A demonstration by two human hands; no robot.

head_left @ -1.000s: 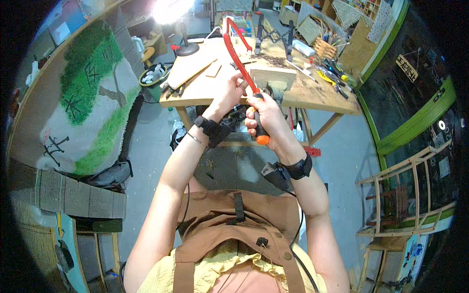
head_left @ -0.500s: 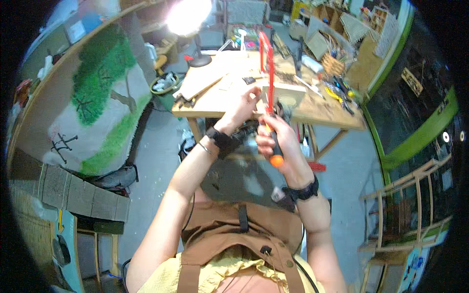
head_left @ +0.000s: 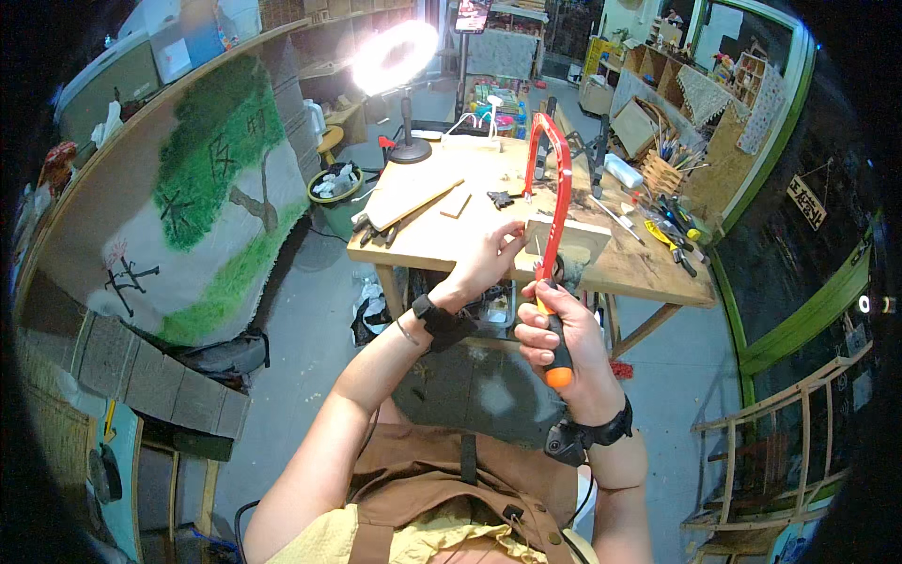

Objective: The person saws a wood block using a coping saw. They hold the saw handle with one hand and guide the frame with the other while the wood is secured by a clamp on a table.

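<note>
My right hand (head_left: 568,329) is wrapped round the black and orange handle of a red-framed coping saw (head_left: 562,183). The saw's bow stands tall over the near side of the workbench, its far end reaching beyond a pale wooden board (head_left: 581,239). The board stands at the bench's near edge, behind the saw. At its left end, my left hand (head_left: 490,256) has thumb and fingers closed on the board's edge, just left of the saw. The exact place where the blade meets the wood is hard to make out.
The wooden workbench (head_left: 648,279) holds loose wood strips (head_left: 418,205), a black clamp-like piece (head_left: 503,199), pliers (head_left: 667,246) and a lit ring lamp (head_left: 411,148). A bin (head_left: 335,183) stands left of it. A painted panel (head_left: 211,188) leans further left; a wooden rack (head_left: 785,423) stands right.
The whole view has shifted, so the bench sits lower in the picture. My right hand and the saw have come slightly back from the board. My left hand stays at the board's left end.
</note>
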